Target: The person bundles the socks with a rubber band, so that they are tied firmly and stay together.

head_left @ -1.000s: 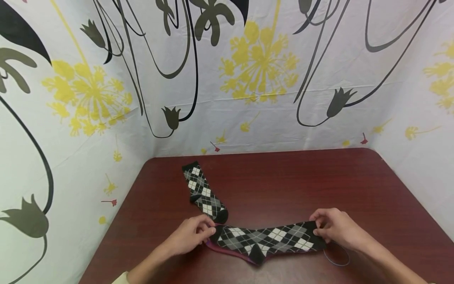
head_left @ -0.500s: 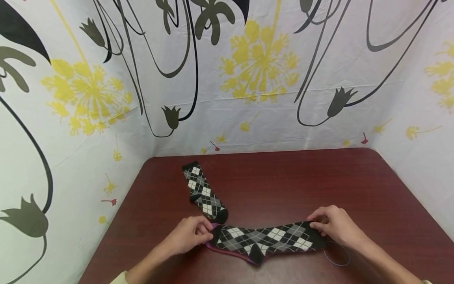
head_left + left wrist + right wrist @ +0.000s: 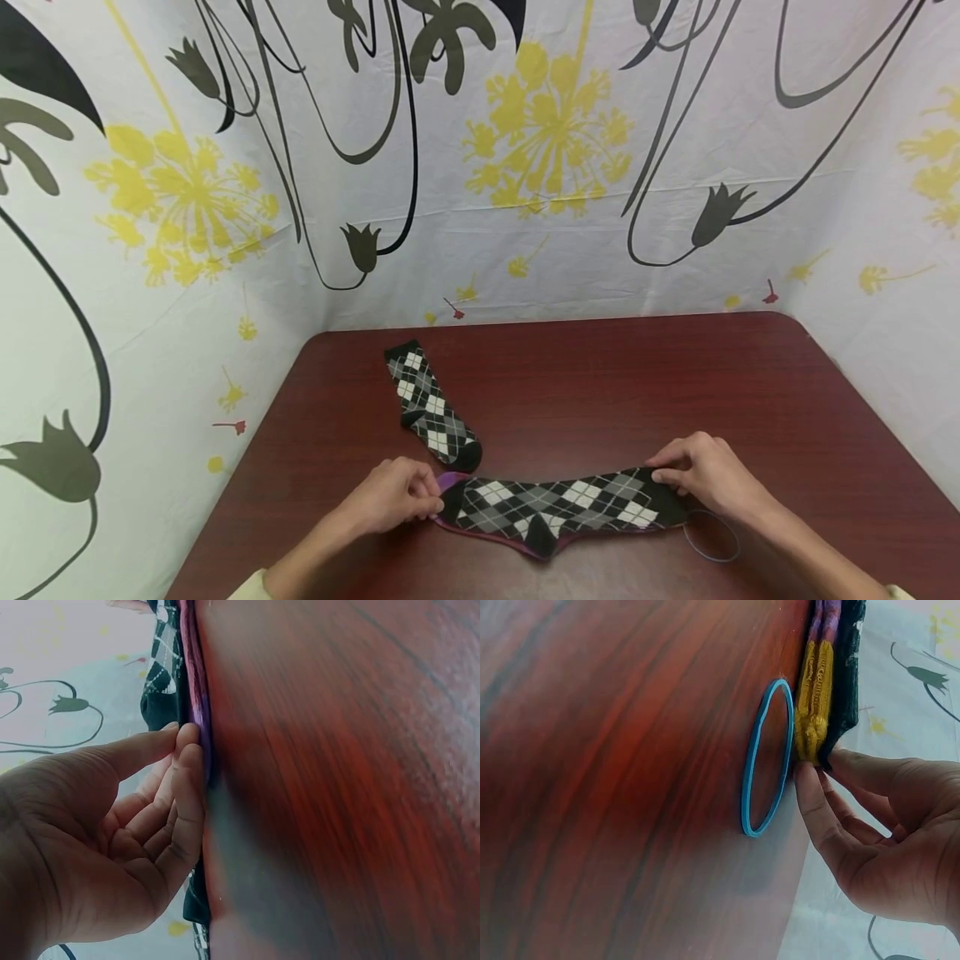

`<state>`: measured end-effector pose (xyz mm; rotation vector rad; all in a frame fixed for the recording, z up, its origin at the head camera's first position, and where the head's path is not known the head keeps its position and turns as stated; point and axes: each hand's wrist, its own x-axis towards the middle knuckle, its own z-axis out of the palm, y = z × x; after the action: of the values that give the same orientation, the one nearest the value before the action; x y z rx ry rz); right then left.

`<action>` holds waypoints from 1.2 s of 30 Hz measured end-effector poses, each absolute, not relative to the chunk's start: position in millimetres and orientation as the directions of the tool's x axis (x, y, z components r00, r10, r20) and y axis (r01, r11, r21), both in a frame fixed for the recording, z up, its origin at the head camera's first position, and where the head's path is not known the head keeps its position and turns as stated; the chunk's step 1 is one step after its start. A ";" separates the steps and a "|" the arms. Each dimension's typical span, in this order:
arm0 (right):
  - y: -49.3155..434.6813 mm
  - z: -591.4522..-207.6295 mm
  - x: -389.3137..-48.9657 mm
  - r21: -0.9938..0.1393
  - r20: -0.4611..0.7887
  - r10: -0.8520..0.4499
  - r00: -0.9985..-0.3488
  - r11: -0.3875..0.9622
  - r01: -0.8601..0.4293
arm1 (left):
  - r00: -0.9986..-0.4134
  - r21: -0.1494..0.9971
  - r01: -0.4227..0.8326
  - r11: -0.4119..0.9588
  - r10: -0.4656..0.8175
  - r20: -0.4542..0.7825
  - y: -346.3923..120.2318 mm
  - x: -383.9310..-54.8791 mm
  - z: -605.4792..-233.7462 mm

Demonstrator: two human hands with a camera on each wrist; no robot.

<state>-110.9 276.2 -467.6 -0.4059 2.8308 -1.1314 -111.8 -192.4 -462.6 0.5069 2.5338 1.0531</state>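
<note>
A black, grey and white argyle sock [image 3: 558, 504] lies sideways on the table, on top of a purple-pink sock [image 3: 196, 675] whose edge shows below and at the toe. At the toe end, my left hand [image 3: 393, 496] pinches the sock edges between thumb and fingertips. My right hand [image 3: 708, 473] holds the cuff end, thumb on the dark argyle cuff and fingers by the yellow cuff [image 3: 814, 697] of the layer under it. A thin blue rubber band [image 3: 748, 772] lies beside this cuff. Behind the toe lies a second argyle sock [image 3: 435, 408], slanting away.
The dark red-brown wooden table [image 3: 600, 383] has rounded far corners. White cloth [image 3: 555, 275] with yellow flowers and grey tulips hangs behind it and along both sides.
My left hand has shifted slightly left, and more of the purple toe shows. My right fingers have slid a little up and left along the cuff. The socks have barely moved.
</note>
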 end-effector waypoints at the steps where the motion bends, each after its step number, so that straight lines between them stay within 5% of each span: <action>1: 276.4 -467.5 -111.4 -0.684 0.035 -0.265 -0.964 0.697 -0.216 | -0.874 0.723 0.193 0.663 0.451 -0.180 -192.6 -112.0 -462.9; 36: 284.1 -470.2 -120.5 -0.706 0.018 -0.273 -0.962 0.678 -0.206 | -0.888 0.697 0.351 0.625 0.458 0.037 -183.6 -120.1 -474.5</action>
<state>-120.5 284.1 -470.2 -0.4001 2.7957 -1.1589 -120.1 -183.6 -474.5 0.6768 2.7003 1.1104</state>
